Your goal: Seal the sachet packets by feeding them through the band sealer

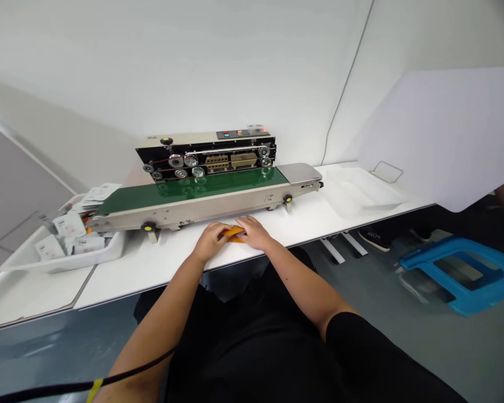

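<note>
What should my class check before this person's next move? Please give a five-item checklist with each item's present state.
1. Left hand on the orange packet: ok, at its left end.
2. Right hand on the packet: ok, at its right end.
3. Packet's edges in full view: not ok, fingers cover parts of it.
4. Green belt running: cannot tell from a single picture; a red light shows on the control panel.
5. Left forearm clear of the black cable: not ok, the cable crosses in front of it in this view.
</note>
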`<control>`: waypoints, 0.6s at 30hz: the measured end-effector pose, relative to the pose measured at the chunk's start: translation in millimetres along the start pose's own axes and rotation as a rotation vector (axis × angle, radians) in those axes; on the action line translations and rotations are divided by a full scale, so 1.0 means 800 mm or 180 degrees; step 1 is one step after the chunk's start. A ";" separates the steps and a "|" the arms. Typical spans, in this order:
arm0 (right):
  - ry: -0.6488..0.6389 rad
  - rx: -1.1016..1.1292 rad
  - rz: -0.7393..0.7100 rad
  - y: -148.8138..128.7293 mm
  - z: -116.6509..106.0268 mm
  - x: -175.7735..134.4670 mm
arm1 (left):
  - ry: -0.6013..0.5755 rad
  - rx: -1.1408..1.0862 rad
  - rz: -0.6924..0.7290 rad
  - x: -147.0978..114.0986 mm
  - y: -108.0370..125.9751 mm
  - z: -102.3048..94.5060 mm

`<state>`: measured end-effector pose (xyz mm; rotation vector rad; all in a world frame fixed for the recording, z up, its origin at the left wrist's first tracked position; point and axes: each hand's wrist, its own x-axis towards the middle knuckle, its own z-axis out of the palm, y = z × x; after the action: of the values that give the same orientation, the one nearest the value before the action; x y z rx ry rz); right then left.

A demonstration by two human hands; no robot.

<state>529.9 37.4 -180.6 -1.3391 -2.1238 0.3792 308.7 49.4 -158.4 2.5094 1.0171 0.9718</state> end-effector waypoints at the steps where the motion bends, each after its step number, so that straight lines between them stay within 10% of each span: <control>1: -0.0002 -0.0013 0.0046 -0.001 0.000 0.000 | 0.0064 -0.0060 -0.0008 -0.001 -0.002 0.000; 18: 0.0545 0.0494 -0.0283 -0.005 -0.004 -0.014 | 0.0804 -0.1495 -0.1191 -0.012 -0.024 0.002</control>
<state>532.6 25.5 -180.0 -1.1433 -1.9624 0.3712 294.9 56.5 -173.2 1.7747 1.1180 1.2508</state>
